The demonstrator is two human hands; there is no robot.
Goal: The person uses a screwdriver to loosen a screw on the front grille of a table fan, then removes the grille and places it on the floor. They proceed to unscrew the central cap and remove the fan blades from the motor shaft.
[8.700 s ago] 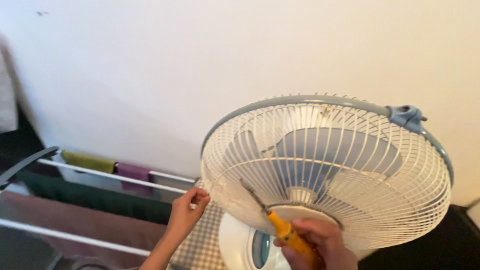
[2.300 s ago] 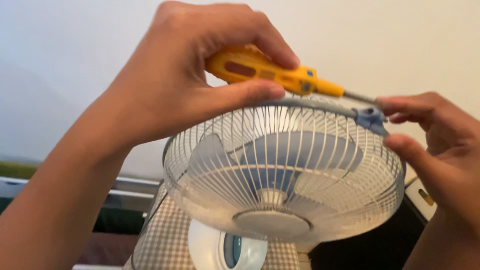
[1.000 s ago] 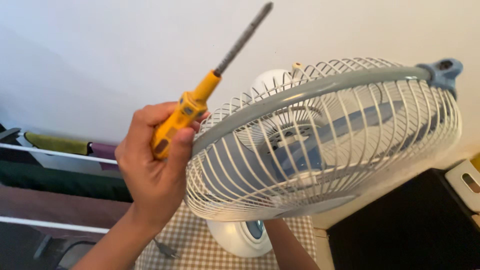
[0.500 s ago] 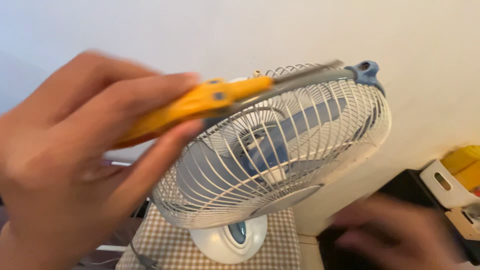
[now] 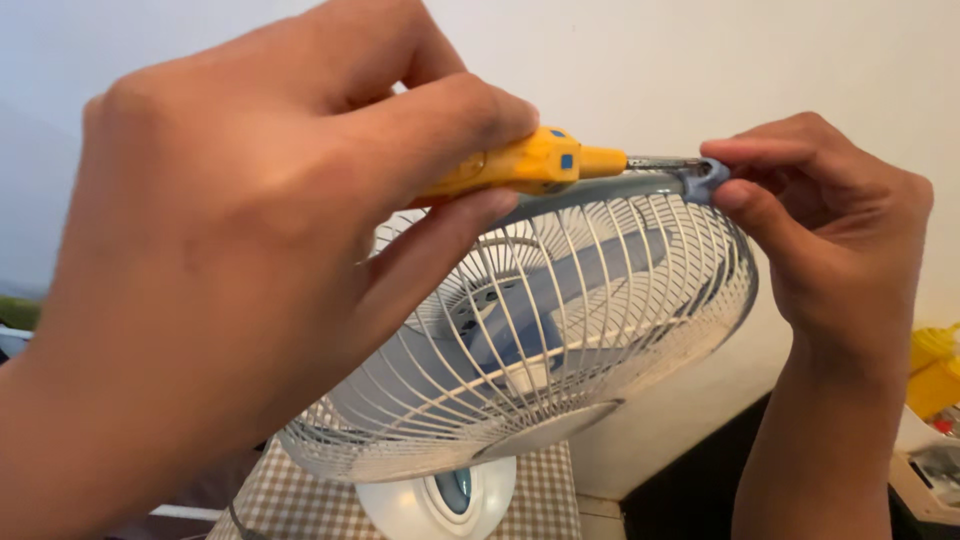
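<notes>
Left hand [image 5: 250,270] clenches the yellow screwdriver [image 5: 520,165] by its handle, shaft levelled toward 3 o'clock. Right hand [image 5: 830,240] pinches the blue-grey clip [image 5: 703,180] on the grey rim band [image 5: 600,190] at the fan's 1 o'clock edge. The white wire guard [image 5: 560,330] is tilted, its front facing 5 o'clock, over the round base [image 5: 440,500].

Risk: the tip sits just beside the right fingertips [image 5: 735,195]; a slip off the screw could jab them or spring the clip. Pressure could rock the tilted fan.

Clearance: the wall [image 5: 650,60] behind allows open room from 12 to 2 o'clock; the checked cloth [image 5: 300,500] and yellow container [image 5: 935,370] lie well apart below.
</notes>
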